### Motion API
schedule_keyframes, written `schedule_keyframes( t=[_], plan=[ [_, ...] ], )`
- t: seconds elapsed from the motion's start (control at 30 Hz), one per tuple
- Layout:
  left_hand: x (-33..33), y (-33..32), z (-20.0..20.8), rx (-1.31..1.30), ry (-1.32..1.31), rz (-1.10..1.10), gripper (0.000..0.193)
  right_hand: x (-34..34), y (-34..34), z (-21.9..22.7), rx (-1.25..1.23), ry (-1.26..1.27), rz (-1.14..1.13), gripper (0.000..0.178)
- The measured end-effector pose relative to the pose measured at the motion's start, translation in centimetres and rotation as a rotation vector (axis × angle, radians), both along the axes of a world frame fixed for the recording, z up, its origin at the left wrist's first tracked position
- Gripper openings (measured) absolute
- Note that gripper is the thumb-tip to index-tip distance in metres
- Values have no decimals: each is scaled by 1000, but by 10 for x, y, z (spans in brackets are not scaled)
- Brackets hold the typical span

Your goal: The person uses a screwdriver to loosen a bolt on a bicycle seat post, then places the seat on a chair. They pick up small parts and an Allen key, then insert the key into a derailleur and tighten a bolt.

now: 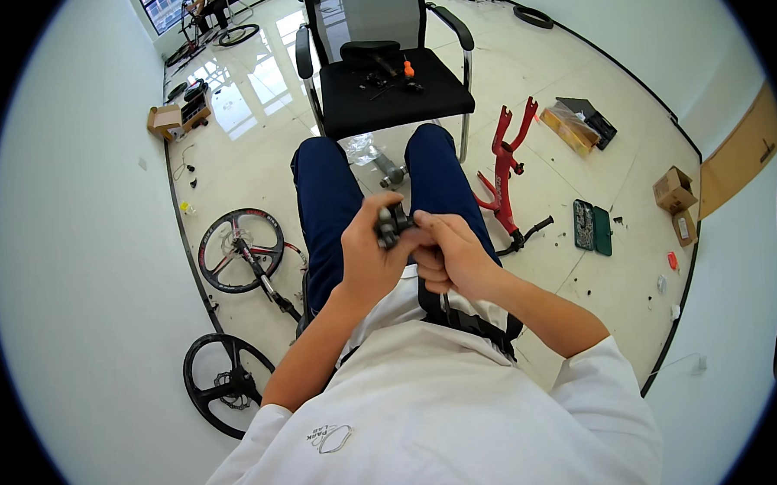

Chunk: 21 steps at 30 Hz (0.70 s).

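Over my lap, my left hand [367,248] is closed around a small dark metal bicycle part [390,225], possibly a clamp, with rounded ends; it is slightly blurred. My right hand [454,253] meets it from the right, thumb against the part and the other fingers curled. A thin dark rod [446,302] shows just below those curled fingers; whether the right hand grips it is hard to tell. Beyond my hands, a grey metal part [391,172] lies on the floor between my knees, beside clear plastic wrap [364,148].
A black chair [395,99] ahead bears a saddle [370,51], an orange-handled screwdriver [409,69] and small parts. Right are a red bicycle frame [505,181], a green toolbox [603,233] and cardboard boxes [674,191]. Left lie two wheels [205,250]. A person [214,9] sits far off.
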<state>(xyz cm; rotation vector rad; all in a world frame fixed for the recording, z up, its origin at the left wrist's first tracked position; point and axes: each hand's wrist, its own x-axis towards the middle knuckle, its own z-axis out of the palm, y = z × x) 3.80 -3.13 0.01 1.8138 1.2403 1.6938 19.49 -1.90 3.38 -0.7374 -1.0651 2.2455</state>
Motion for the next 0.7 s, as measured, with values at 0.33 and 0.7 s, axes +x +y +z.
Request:
schedule_keyframes(
  t=[0.33, 0.7],
  plan=[
    [-11, -5, 36, -1083, -413, -759, 54, 26, 31, 8, 2238, -407, -274, 22],
    [-4, 9, 10, 104, -197, -214, 47, 12, 1, 30, -258, 127, 101, 45]
  ],
)
